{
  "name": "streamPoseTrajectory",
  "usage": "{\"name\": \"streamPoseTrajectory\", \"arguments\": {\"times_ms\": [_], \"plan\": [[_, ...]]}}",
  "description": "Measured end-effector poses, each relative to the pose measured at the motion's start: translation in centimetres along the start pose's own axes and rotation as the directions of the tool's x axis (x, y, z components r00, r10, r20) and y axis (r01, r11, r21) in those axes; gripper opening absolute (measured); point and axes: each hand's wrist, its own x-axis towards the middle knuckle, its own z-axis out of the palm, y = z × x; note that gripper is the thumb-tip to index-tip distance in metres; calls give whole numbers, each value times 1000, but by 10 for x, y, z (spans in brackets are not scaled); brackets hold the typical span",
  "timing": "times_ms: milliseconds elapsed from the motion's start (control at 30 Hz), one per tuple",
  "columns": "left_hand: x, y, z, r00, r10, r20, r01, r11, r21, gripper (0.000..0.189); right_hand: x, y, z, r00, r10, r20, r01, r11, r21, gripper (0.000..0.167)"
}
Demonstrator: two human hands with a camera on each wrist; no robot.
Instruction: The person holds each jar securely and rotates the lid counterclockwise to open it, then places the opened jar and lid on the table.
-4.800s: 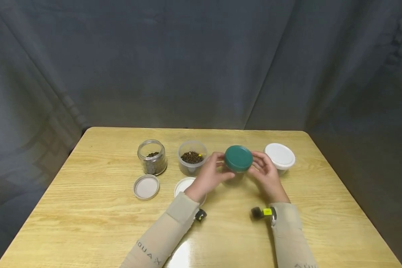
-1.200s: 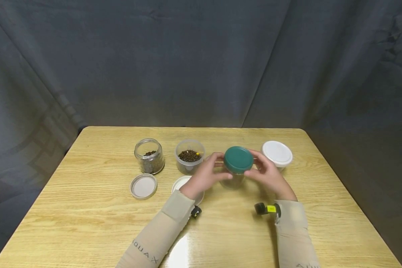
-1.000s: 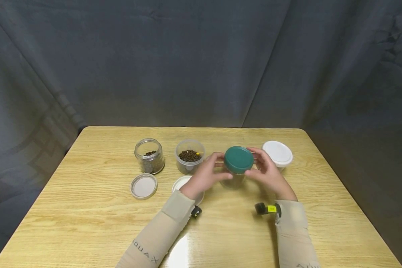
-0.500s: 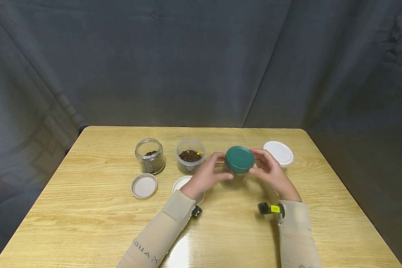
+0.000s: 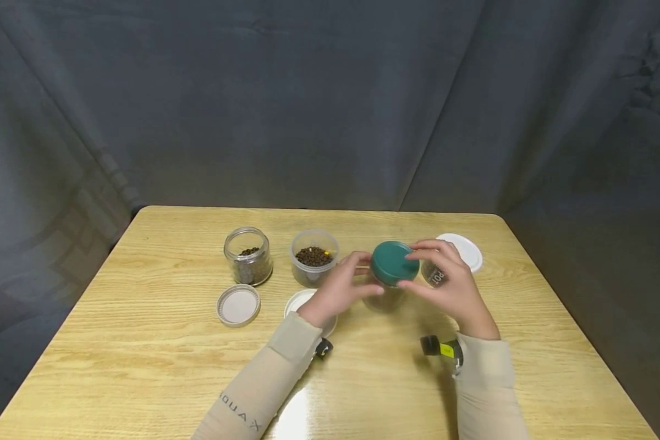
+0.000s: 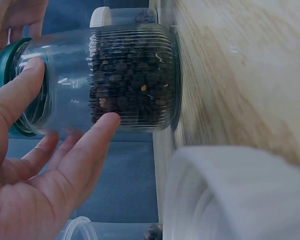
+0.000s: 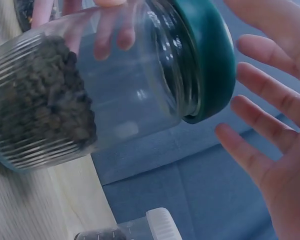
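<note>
A glass jar (image 6: 70, 85) with a green lid (image 5: 389, 264) stands on the table, dark brown pellets filling its ribbed lower part. My left hand (image 5: 338, 292) holds the jar from the left, thumb near its neck and fingers along the far side. At the lid's right side is my right hand (image 5: 455, 292), its fingers spread and fairly straight. In the head view a fingertip overlaps the lid's top and the thumb lies near its front edge. The right wrist view shows those fingertips (image 7: 240, 102) close beside the lid; whether they touch it I cannot tell.
Left of the hands stand an open glass jar (image 5: 253, 267) and an open plastic tub (image 5: 313, 278), both holding dark pellets. A pale lid (image 5: 239, 305) and a white lid (image 5: 297, 300) lie before them. A white-lidded container (image 5: 466, 249) is behind my right hand.
My right hand has shifted round the green lid, with its fingers now partly over the lid's top. The left hand stays on the jar. Jar and lid keep about the same place.
</note>
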Motion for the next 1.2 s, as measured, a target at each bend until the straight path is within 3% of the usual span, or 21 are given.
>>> {"name": "streamPoseTrajectory", "arguments": {"times_ms": [133,367,700,1200], "plan": [[0,0,0,1000,8,-2,-8,1000,0,67,0,3,2,997,-48,53,51,997,-57,52],[-1,1,1,1000,9,1,-9,1000,-2,67,-1,4,4,994,-70,82,74,996,-57,49],[-1,2,0,1000,7,1,-7,1000,3,66,0,3,6,993,-79,92,83,996,-41,44],[-1,1,0,1000,10,1,-10,1000,12,70,3,1,5,980,-176,92,184,980,-82,34]]}}
